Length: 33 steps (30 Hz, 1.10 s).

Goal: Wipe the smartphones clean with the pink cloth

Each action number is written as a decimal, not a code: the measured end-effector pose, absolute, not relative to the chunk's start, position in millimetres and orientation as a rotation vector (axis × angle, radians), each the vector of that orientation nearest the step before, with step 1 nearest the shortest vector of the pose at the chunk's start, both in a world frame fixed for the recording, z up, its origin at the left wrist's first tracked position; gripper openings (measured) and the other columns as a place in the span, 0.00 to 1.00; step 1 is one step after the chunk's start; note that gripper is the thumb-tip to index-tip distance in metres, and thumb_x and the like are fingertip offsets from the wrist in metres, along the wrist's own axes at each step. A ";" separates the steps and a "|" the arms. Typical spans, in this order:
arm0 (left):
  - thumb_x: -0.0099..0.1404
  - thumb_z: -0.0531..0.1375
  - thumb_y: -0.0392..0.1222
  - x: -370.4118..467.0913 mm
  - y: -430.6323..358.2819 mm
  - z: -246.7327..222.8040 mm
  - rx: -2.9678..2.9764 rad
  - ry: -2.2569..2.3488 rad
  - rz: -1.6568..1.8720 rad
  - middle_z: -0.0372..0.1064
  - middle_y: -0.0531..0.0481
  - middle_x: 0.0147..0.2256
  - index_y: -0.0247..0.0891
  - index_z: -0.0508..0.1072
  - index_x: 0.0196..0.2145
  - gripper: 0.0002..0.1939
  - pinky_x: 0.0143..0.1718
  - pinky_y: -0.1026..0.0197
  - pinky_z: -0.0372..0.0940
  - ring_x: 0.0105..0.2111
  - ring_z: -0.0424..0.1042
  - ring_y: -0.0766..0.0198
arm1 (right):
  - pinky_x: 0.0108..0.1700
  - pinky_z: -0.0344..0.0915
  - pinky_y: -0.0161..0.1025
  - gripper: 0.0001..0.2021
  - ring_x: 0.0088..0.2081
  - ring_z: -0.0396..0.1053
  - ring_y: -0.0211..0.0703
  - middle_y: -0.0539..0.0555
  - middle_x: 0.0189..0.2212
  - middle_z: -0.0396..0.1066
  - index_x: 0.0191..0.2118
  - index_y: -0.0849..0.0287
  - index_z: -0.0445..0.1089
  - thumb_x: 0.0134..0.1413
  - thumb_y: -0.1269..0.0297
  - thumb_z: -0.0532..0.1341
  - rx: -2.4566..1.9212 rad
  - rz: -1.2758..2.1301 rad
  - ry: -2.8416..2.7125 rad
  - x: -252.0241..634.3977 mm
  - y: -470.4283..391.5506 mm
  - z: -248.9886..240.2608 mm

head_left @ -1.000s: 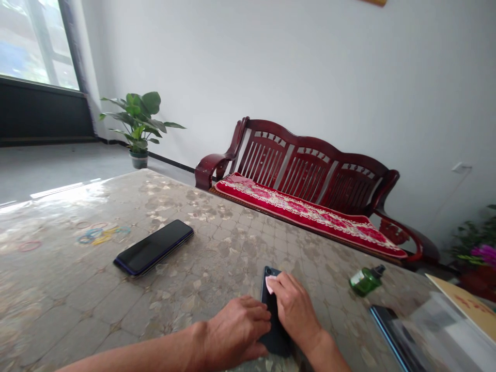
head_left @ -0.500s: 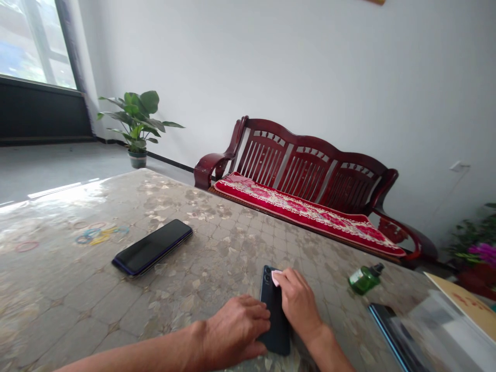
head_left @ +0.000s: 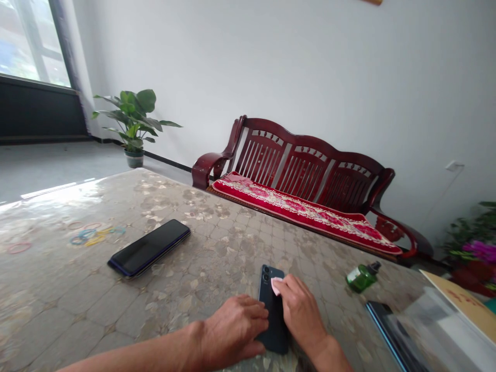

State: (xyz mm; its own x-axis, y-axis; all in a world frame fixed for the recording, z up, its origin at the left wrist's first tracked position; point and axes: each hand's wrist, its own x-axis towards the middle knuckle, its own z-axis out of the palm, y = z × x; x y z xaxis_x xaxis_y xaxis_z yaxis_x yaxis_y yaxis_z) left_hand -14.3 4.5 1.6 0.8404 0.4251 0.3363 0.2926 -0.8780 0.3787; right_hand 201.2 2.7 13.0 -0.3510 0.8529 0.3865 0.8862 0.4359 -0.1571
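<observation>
A dark blue smartphone (head_left: 276, 325) lies back side up on the table, its camera lenses at the far end. My left hand (head_left: 236, 328) rests at its left edge, fingers over the back and thumb near the bottom, holding it. Between the fingertips of my right hand (head_left: 302, 307) is a small pale pink cloth (head_left: 276, 285), pressed on the phone's back just below and right of the lenses. The right hand covers part of the phone's right side.
Another smartphone (head_left: 151, 248) lies screen up to the left, near several coloured rubber bands (head_left: 91, 236). On the right are a green spray bottle (head_left: 362, 277), a blue-edged phone (head_left: 391, 330) and a clear plastic sheet or bag (head_left: 434, 320). A wooden bench (head_left: 306, 160) stands beyond the table (head_left: 217, 232).
My right hand has slid the pink cloth slightly toward me along the phone's back. My left hand stays on the phone. The whole view has shifted a little.
</observation>
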 end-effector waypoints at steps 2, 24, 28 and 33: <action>0.69 0.58 0.49 -14.0 4.5 1.7 2.709 0.539 0.597 0.74 0.44 0.42 0.39 0.73 0.41 0.12 0.49 0.56 0.66 0.44 0.73 0.54 | 0.43 0.64 0.39 0.17 0.39 0.67 0.43 0.52 0.34 0.69 0.40 0.54 0.72 0.59 0.80 0.51 -1.529 -0.139 -2.236 200.4 16.4 12.8; 0.66 0.60 0.39 -14.3 12.7 -0.1 2.669 0.614 0.596 0.74 0.48 0.48 0.39 0.71 0.39 0.04 0.58 0.58 0.61 0.51 0.71 0.57 | 0.44 0.60 0.37 0.15 0.40 0.65 0.43 0.53 0.35 0.68 0.39 0.55 0.72 0.60 0.80 0.52 -1.639 -0.197 -2.292 188.7 35.0 17.3; 0.66 0.59 0.39 -12.8 12.7 -4.4 2.677 0.622 0.610 0.74 0.47 0.47 0.40 0.71 0.39 0.04 0.56 0.58 0.62 0.49 0.72 0.57 | 0.41 0.58 0.38 0.14 0.38 0.64 0.43 0.51 0.34 0.67 0.36 0.55 0.70 0.57 0.82 0.54 -1.583 -0.136 -2.369 187.0 15.1 21.2; 0.66 0.58 0.38 -11.6 12.3 -4.9 2.702 0.610 0.630 0.74 0.46 0.43 0.40 0.71 0.38 0.04 0.53 0.57 0.65 0.46 0.73 0.56 | 0.41 0.56 0.39 0.12 0.38 0.62 0.45 0.51 0.34 0.67 0.37 0.55 0.70 0.57 0.81 0.55 -1.542 -0.184 -2.405 178.3 7.4 19.0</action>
State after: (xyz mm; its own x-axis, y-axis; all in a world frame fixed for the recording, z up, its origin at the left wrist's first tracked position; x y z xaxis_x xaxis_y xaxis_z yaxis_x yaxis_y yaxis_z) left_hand -11.6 12.3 -4.9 0.8136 0.4650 0.3491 0.3336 -0.8650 0.3749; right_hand 178.3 7.4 19.0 -0.3925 0.8699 0.2987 0.9052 0.4229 -0.0424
